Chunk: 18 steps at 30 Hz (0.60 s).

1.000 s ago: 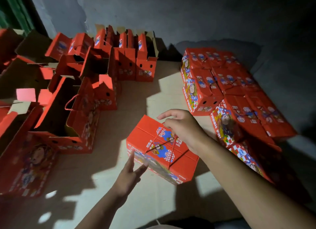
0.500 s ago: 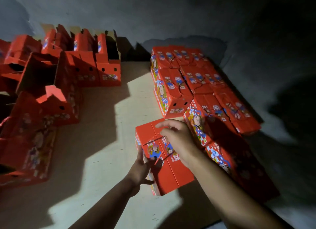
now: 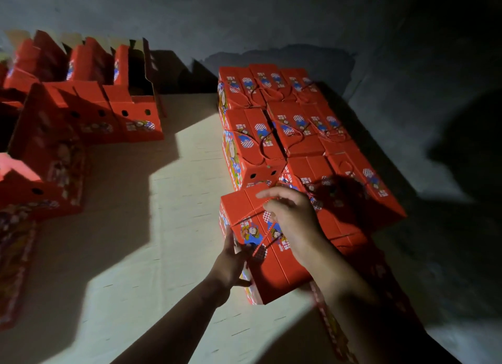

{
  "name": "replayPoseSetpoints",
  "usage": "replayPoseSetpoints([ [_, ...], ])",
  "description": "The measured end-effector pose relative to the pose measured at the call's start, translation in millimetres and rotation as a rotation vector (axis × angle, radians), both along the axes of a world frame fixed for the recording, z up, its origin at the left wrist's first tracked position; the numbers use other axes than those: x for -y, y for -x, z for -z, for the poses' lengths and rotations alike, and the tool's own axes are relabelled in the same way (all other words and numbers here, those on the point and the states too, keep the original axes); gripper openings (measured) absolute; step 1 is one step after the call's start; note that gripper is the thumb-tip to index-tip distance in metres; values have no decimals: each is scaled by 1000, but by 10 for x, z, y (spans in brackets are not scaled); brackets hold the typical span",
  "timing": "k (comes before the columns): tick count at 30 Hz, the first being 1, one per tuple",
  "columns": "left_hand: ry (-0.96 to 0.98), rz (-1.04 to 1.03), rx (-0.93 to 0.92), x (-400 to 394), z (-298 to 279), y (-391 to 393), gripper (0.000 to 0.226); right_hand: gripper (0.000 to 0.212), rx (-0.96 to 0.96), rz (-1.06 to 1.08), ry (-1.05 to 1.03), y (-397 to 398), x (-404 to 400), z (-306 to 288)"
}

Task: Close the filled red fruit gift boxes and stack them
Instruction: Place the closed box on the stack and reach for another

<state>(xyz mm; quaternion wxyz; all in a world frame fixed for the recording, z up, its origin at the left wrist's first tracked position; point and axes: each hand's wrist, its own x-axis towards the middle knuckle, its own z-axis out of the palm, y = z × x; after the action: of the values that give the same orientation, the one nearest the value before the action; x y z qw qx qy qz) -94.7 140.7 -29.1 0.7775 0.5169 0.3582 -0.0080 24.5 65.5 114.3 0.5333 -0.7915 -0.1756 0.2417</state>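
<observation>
Your right hand (image 3: 292, 219) pinches the rope handle (image 3: 267, 232) atop the closed red gift box (image 3: 271, 266). Your left hand (image 3: 231, 263) presses its left side, fingers straight. Box touches the stack (image 3: 293, 130) at right.

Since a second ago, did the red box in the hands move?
Yes. The closed red box has slid right, toward the stack of closed boxes, and now sits against it, left hand on its side, right hand on top.
</observation>
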Motion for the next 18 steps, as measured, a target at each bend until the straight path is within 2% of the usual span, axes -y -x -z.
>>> replayPoseSetpoints([
  [2,-7,5,2,-33,25,-182,91,30,-1,-4,-10,-191,-6,4],
  [10,-65,24,-35,-181,43,-844,70,30,-6,38,-38,-813,-63,32],
  [14,-89,44,-52,-261,84,-1010,74,30,12,19,-29,-1026,-43,120],
  [18,-91,48,-50,-260,134,-994,80,29,115,-75,57,-1101,-101,280],
])
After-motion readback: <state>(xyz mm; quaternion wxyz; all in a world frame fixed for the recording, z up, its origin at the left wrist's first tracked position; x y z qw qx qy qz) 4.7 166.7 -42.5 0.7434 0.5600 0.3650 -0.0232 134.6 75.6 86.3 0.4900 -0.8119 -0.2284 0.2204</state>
